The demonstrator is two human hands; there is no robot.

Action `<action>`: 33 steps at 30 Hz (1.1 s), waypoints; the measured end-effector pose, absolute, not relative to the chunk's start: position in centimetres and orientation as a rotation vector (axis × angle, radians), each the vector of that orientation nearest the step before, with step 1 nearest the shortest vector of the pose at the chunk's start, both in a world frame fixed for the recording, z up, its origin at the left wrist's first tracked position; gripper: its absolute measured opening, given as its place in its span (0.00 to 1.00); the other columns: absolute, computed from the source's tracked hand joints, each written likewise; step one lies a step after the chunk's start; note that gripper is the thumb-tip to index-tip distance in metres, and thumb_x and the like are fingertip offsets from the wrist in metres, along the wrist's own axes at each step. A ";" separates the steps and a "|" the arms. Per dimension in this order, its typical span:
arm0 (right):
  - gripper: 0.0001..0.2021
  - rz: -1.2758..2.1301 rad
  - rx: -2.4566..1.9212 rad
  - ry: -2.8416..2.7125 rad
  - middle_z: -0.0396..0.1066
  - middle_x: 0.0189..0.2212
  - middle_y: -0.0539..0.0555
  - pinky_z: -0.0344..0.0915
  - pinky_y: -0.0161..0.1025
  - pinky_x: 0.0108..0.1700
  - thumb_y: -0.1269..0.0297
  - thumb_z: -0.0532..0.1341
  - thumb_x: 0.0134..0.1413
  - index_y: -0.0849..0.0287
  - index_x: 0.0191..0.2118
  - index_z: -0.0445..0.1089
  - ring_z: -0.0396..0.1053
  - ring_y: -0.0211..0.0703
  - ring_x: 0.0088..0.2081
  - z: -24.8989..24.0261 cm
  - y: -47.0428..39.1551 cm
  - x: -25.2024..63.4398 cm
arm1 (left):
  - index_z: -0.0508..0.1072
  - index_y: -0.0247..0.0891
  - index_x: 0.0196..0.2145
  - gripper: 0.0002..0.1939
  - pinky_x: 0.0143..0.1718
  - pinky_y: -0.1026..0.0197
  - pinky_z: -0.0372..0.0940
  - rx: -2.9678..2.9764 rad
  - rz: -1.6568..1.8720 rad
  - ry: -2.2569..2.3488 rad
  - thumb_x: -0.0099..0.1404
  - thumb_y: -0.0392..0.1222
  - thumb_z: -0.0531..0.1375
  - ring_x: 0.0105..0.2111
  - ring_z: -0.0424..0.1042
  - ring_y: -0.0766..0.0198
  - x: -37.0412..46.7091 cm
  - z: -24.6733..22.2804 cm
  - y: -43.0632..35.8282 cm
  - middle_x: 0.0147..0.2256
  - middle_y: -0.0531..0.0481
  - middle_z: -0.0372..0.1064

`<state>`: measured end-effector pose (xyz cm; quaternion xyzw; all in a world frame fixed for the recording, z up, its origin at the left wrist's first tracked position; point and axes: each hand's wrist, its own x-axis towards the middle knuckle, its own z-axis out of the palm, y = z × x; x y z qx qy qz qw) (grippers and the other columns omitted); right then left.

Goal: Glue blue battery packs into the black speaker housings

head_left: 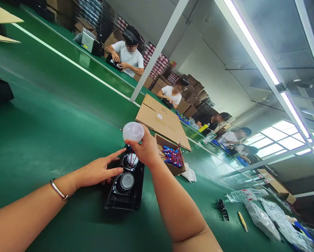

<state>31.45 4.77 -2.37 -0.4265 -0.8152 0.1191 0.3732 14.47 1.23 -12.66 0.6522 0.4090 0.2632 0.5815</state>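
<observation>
A black speaker box (pixel 137 196) lies on the green table in front of me, with two round speaker drivers (pixel 127 181) showing their magnets. My left hand (pixel 101 171) grips its left side, thumb over the top near the drivers, index finger stretched along the far part. Above the far end, my right hand (pixel 146 147) holds a translucent white plastic bottle (pixel 133 131) with its round end facing up. The bottle's lower part is hidden behind my fingers. Thin red and black wires (pixel 132 157) run over the far driver.
Right of the box, a cardboard box (pixel 176 170) holds blue wired cells (pixel 171 155), beside a flat cardboard sheet (pixel 162 119). Further right lie a plastic bottle (pixel 246 195), a black clip-like item (pixel 222 209), a yellow stick (pixel 242 221) and plastic bags (pixel 262 220). Co-workers (pixel 129 57) sit across the table.
</observation>
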 end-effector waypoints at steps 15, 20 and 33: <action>0.23 0.304 -1.072 -2.059 0.71 0.46 0.52 0.68 0.42 0.47 0.55 0.66 0.51 0.53 0.52 0.64 0.69 0.48 0.47 -3.4 4.6 31.9 | 0.39 0.52 0.67 0.44 0.21 0.61 0.67 1.494 0.634 1.016 0.60 0.52 0.59 0.22 0.70 0.66 14.7 -11.8 0.9 0.60 0.41 0.56; 0.25 0.269 -1.089 -2.040 0.71 0.45 0.52 0.69 0.41 0.46 0.52 0.67 0.50 0.53 0.52 0.64 0.70 0.48 0.46 -3.8 4.3 32.4 | 0.39 0.50 0.67 0.44 0.22 0.61 0.66 1.470 0.670 1.005 0.60 0.48 0.58 0.20 0.69 0.67 14.9 -11.7 0.8 0.58 0.42 0.59; 0.25 0.283 -1.087 -1.874 0.71 0.42 0.52 0.68 0.41 0.44 0.51 0.67 0.48 0.55 0.50 0.66 0.70 0.47 0.42 -4.8 3.9 33.4 | 0.41 0.47 0.66 0.41 0.21 0.60 0.64 1.303 0.744 0.946 0.58 0.44 0.55 0.26 0.72 0.59 15.0 -12.3 1.1 0.48 0.47 0.69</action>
